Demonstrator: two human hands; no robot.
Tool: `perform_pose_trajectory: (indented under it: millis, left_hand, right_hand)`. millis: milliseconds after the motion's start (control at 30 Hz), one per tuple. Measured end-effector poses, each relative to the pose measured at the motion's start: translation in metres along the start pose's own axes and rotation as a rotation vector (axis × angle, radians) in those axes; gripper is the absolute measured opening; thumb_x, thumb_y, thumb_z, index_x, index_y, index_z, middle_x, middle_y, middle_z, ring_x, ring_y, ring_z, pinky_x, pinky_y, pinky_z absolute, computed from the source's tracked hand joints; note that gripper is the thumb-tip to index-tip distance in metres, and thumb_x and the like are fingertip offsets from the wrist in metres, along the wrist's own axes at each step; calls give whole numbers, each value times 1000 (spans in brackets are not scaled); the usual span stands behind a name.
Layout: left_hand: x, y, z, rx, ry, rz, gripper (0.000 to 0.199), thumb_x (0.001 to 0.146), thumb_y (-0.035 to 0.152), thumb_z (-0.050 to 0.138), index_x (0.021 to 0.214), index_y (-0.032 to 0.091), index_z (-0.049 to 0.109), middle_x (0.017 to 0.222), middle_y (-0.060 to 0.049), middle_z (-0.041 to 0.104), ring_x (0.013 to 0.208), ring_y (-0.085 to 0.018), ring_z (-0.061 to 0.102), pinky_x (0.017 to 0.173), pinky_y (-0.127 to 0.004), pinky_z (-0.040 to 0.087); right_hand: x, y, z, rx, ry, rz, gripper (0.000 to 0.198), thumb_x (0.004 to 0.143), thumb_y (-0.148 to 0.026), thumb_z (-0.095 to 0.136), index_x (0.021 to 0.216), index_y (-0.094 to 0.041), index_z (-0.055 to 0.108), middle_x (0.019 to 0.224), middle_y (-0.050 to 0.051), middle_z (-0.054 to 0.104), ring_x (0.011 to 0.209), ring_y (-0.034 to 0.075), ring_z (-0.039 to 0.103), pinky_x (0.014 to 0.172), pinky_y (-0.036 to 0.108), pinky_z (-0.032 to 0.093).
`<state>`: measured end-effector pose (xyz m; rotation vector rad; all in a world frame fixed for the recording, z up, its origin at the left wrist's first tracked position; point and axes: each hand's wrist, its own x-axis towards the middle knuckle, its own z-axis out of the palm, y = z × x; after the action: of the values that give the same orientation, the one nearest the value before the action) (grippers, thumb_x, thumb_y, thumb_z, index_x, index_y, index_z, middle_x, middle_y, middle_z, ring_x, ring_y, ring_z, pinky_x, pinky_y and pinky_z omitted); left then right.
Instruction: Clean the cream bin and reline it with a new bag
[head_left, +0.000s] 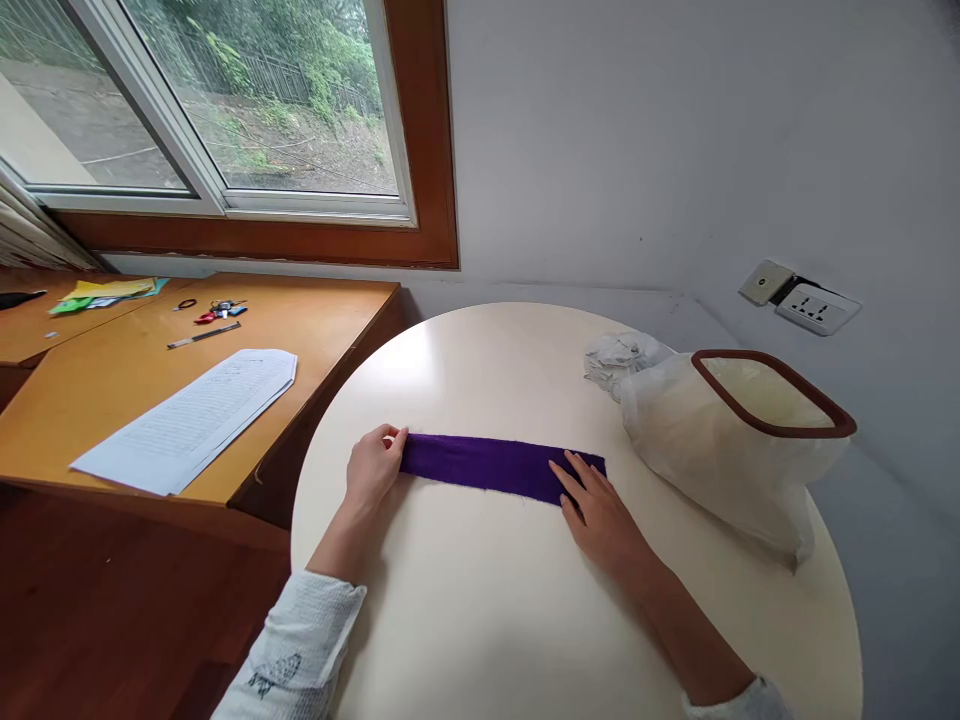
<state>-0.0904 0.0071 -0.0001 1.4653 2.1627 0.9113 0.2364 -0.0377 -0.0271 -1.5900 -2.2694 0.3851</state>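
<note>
A long purple strip of cloth (480, 466) lies flat across the round cream table (465, 600), its edges slightly frayed. My left hand (375, 462) pinches the strip's left end between thumb and fingers. At the other end, my right hand (596, 505) rests on the cloth with fingers spread, pressing near the right edge. A small corner of the strip shows beyond those fingertips.
On the table's right stands a bin with a brown rim (772, 432), lined with a whitish plastic bag (720, 480). Left, a wooden desk (330, 330) carries papers (195, 420), keys (221, 310) and a dark pen-like object (202, 335). A wall socket (817, 306) sits behind.
</note>
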Motion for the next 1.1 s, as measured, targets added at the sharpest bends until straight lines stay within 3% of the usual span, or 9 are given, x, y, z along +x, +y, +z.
perform_pose_trajectory:
  millis: [233, 367, 533, 633, 700, 800, 933, 1100]
  left_hand:
    - [0, 0, -1, 141, -3, -11, 31, 74, 49, 48, 66, 22, 60, 63, -4, 62, 57, -21, 55, 50, -26, 30]
    - [0, 1, -4, 185, 66, -6, 28, 75, 45, 48, 62, 22, 58, 60, -4, 60, 56, -21, 53, 51, -27, 30]
    - [-11, 16, -1, 122, 125, 128, 28, 83, 42, 41, 74, 21, 56, 65, -2, 59, 62, -18, 55, 58, -27, 38]
    - [-27, 32, 9, 53, 25, 300, 23, 84, 37, 44, 79, 20, 59, 80, -3, 63, 75, -16, 59, 70, -25, 45]
    - [-40, 40, 18, 24, -107, 472, 24, 85, 34, 42, 94, 20, 60, 98, -6, 64, 90, -18, 60, 81, -29, 46]
    - [-55, 44, 31, 108, -290, 632, 38, 88, 34, 39, 121, 19, 51, 128, -10, 51, 116, -23, 48, 99, -40, 37]
    - [-62, 37, 41, 328, -403, 669, 50, 91, 40, 32, 136, 18, 34, 144, -10, 32, 133, -25, 27, 109, -50, 19]
    - [-59, 30, 44, 456, -376, 640, 51, 92, 42, 26, 139, 22, 28, 147, -7, 24, 135, -25, 21, 110, -50, 17]
  right_hand:
    - [1, -2, -5, -50, -39, 21, 51, 86, -22, 33, 136, -27, 34, 144, 4, 31, 130, 24, 31, 108, 46, 27]
    - [1, -2, -5, -59, -38, 30, 53, 83, -16, 32, 136, -26, 36, 144, 4, 31, 130, 24, 31, 108, 46, 26]
    - [2, -2, -5, -83, -30, 54, 54, 82, -14, 31, 135, -24, 38, 144, 6, 31, 130, 22, 31, 109, 45, 25]
    - [4, -8, -5, -109, 55, 31, 52, 82, -13, 29, 133, -19, 41, 143, 7, 32, 131, 22, 29, 110, 45, 23]
    - [4, -16, -5, -118, 83, -30, 50, 85, -14, 28, 134, -16, 40, 144, 8, 31, 133, 21, 26, 110, 45, 21]
    - [3, -32, -5, -119, 17, -135, 48, 91, -24, 26, 138, -17, 32, 145, 7, 28, 134, 20, 22, 110, 45, 20]
    - [0, -43, -2, -119, -123, -153, 51, 93, -39, 23, 140, -19, 25, 147, 7, 23, 135, 21, 19, 110, 46, 20]
    - [-2, -38, 0, -124, -147, -104, 52, 94, -41, 20, 141, -18, 22, 147, 6, 21, 136, 19, 18, 111, 44, 18]
